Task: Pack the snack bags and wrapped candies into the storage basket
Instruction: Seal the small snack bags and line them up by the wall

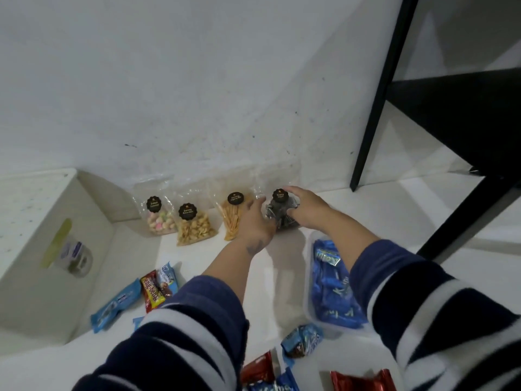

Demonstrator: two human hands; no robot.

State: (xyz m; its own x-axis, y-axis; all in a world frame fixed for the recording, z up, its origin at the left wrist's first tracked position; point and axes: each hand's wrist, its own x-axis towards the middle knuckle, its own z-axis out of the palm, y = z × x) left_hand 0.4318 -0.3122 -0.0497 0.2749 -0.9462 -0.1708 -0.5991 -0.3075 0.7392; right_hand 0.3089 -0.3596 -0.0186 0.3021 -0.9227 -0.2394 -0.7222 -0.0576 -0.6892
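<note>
Now, seen from the head: both hands, left hand (255, 221) and right hand (304, 207), wrapped round the dark snack bag (279, 213) by the wall, fingers grasping each side, likely to lift without spilling. Basket (315, 314) near, already holding blue candies (332, 292).

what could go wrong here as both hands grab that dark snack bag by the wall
1. The left hand and right hand squeeze the clear bag of dark snacks; its contents might get crushed.
2. The left wrist lies against the clear bag of yellow sticks, so lifting may topple it.
</note>
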